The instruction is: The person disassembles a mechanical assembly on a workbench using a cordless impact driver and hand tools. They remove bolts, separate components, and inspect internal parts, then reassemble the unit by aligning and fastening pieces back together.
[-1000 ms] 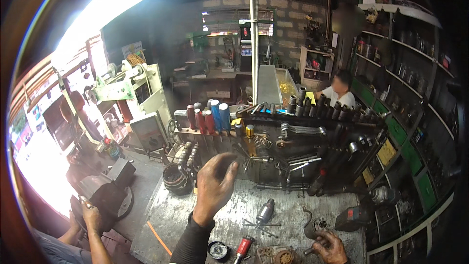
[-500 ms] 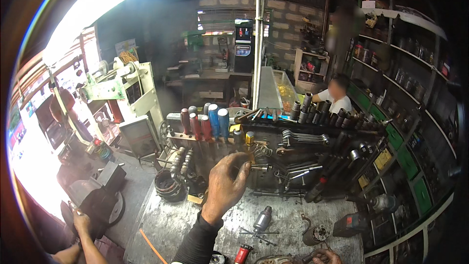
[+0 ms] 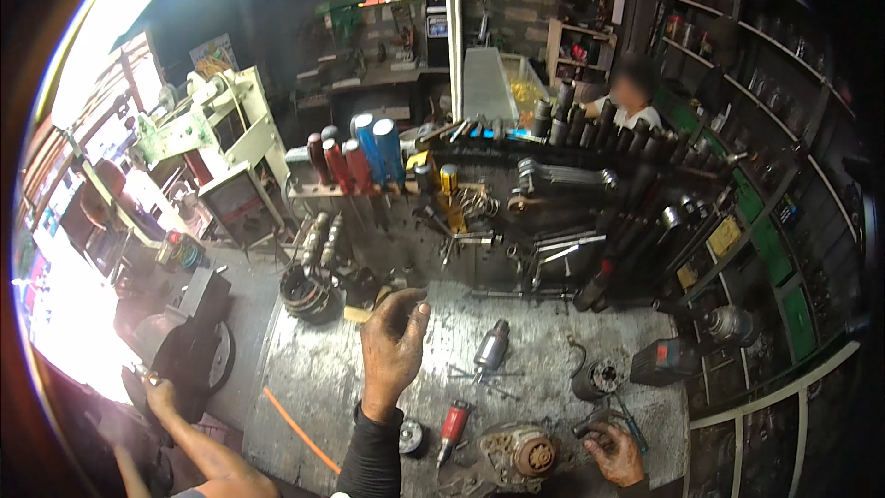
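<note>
My left hand point(image 3: 392, 350), in a black sleeve, is raised over the workbench. Its fingers curl toward the thumb in a loose pinch; what lies between the tips, if anything, is too small to make out. My right hand point(image 3: 616, 454) grips a short dark cylindrical piece point(image 3: 588, 425) at the lower right. Close by it lies a tool with a dark teal handle point(image 3: 635, 432). Left of that hand is a greasy metal housing point(image 3: 516, 454) with a rusty round hub. A red air tool point(image 3: 453, 424) and a grey cylindrical air tool point(image 3: 492, 347) lie on the bench.
A rack point(image 3: 364, 190) holds screwdrivers, with wrenches point(image 3: 567, 174) and sockets point(image 3: 590, 129) beside it. A cordless impact wrench point(image 3: 678, 355) stands at right. An orange strip point(image 3: 300, 429) lies at left. Another person's arm point(image 3: 198, 438) is at lower left; someone sits behind the rack.
My left hand has drawn back from the tool rack toward me. The view has tilted down, bringing the metal housing and more of my right hand into sight.
</note>
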Demonstrator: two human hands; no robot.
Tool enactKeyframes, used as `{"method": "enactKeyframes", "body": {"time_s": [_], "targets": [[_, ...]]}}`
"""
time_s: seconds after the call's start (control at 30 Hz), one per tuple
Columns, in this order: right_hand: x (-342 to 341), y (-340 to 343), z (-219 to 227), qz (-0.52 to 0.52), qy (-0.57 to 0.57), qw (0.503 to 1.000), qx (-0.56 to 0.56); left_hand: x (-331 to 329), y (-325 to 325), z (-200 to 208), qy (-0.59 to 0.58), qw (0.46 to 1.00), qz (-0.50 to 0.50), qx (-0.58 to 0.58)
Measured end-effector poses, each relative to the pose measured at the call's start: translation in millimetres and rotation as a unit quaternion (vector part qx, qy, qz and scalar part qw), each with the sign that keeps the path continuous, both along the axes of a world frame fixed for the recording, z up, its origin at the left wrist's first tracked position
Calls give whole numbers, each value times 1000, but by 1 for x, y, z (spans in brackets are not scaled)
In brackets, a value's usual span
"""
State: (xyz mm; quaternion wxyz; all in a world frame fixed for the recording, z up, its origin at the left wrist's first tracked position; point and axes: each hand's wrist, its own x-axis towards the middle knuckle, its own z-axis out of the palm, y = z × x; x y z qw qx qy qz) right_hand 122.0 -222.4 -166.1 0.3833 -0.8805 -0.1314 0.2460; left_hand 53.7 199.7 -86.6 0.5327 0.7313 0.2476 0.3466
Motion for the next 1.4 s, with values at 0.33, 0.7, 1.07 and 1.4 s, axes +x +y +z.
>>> {"method": "enactKeyframes", "body": {"time_s": [0.33, 0.7, 1.07, 1.4], "targets": [[-7, -3, 0, 61, -62, 996, 29, -123, -58, -91, 116, 984, 102, -93], [-5, -18, -6, 144, -90, 984, 48, -166, -104, -22, 56, 983, 171, 27], [12, -37, -16, 195, -109, 971, 87, -216, -152, 200, 150, 583, 355, 715], [16, -24, -3, 212, -104, 966, 105, -140, -59, 98, -27, 966, 161, 198]]}}
